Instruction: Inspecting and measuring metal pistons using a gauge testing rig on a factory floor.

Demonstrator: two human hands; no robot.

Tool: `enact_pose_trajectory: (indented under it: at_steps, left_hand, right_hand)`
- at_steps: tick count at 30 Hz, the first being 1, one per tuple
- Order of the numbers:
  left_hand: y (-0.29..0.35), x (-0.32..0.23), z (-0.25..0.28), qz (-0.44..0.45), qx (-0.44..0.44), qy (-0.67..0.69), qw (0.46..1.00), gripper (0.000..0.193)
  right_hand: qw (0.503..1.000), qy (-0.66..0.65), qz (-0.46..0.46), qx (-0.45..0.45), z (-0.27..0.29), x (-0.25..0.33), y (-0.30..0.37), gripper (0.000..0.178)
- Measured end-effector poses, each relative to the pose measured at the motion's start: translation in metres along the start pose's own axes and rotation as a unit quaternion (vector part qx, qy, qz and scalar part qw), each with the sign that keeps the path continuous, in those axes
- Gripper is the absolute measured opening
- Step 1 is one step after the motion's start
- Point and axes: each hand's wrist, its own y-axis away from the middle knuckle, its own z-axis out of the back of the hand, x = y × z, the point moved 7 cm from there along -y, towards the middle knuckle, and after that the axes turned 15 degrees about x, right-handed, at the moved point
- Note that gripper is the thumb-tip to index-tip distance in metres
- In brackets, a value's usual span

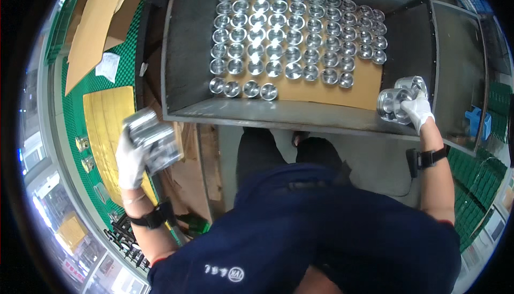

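Note:
My left hand [129, 161], in a white glove, grips shiny metal pistons [162, 145] left of the box. Motion blurs them; they look like a pair. At the box's front right corner my gloved right hand [420, 112] is closed on two pistons [392, 105] held side by side. The fingers are partly hidden behind the metal. Inside the grey metal box [235, 111], rows of upright pistons [278, 21] stand on a cardboard sheet [361, 88]. The nearest row is short and sits at the left.
Left of the box, a yellow board [101, 138] and cardboard pieces [93, 31] lie on a green textured surface, with a white paper [107, 66]. A few small metal parts [82, 143] stand beyond the board. A blue plastic item [478, 122] is at the right.

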Motion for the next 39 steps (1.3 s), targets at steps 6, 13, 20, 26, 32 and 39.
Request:
enact_pose_trajectory:
  at_steps: [6,13,20,26,32,39]
  left_hand:
    - [-0.093,-0.132,-0.214,-0.02,0.205,-0.199,0.958,0.064]
    - [-0.2,-0.077,-0.436,0.042,0.362,-0.285,0.886,0.051]
    - [-0.252,-0.025,-0.609,0.137,0.382,-0.38,0.831,0.057]
    - [-0.28,0.061,-0.674,0.211,0.322,-0.3,0.873,0.066]
    - [-0.283,0.053,-0.704,0.272,0.311,-0.254,0.875,0.065]
    - [-0.29,0.084,-0.711,0.175,0.217,-0.177,0.944,0.067]
  right_hand:
    - [0.964,-0.185,-0.089,0.167,-0.025,-0.09,-0.075,0.041]
    - [0.89,-0.329,-0.163,0.271,-0.125,-0.075,-0.148,0.042]
    - [0.856,-0.215,-0.315,0.35,-0.265,-0.108,-0.258,0.058]
    - [0.833,-0.244,-0.372,0.327,-0.36,-0.123,-0.308,0.077]
    - [0.89,-0.166,-0.382,0.185,-0.412,-0.186,-0.337,0.097]
    - [0.928,-0.181,-0.258,0.198,-0.422,-0.2,-0.347,0.084]
